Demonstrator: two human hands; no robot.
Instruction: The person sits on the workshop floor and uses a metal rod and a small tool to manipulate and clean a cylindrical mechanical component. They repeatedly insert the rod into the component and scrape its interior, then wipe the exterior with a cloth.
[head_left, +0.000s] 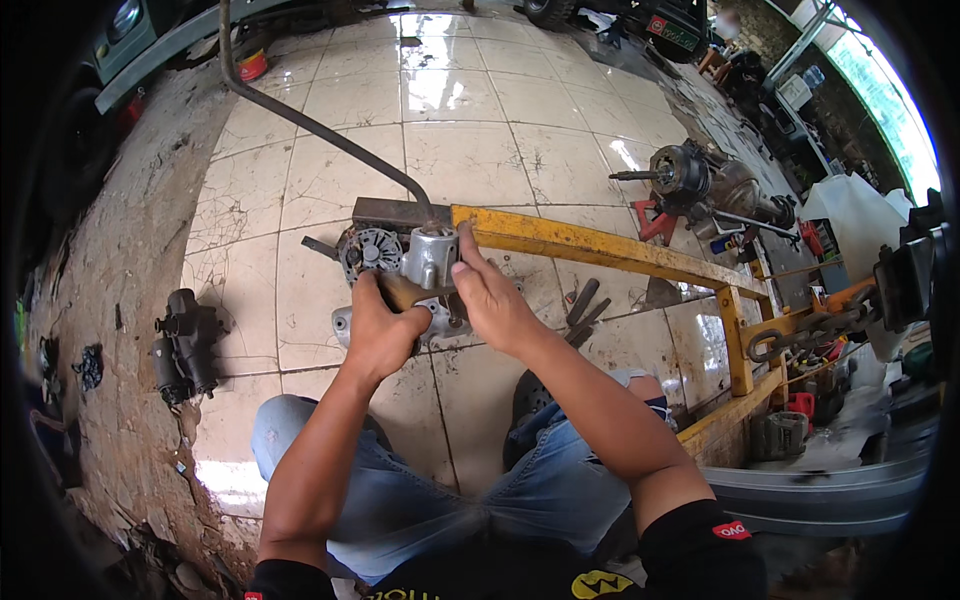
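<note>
A silver metal motor housing [430, 255] with a round slotted rotor face [370, 250] rests on the tiled floor in front of my knees. My left hand [385, 330] is closed around a brownish handle [405, 292] that lies across the housing. My right hand [490, 295] rests on the right side of the housing, its index finger stretched up along the top near the yellow frame. A flat grey flange of the part [342, 325] pokes out under my left hand.
A yellow steel frame [600, 248] runs right from the part. A bent dark bar [310, 125] curves in from the upper left. A black starter-like unit [185, 345] lies at the left; another motor [700, 180] at the upper right. Tools [585, 305] lie by my right arm.
</note>
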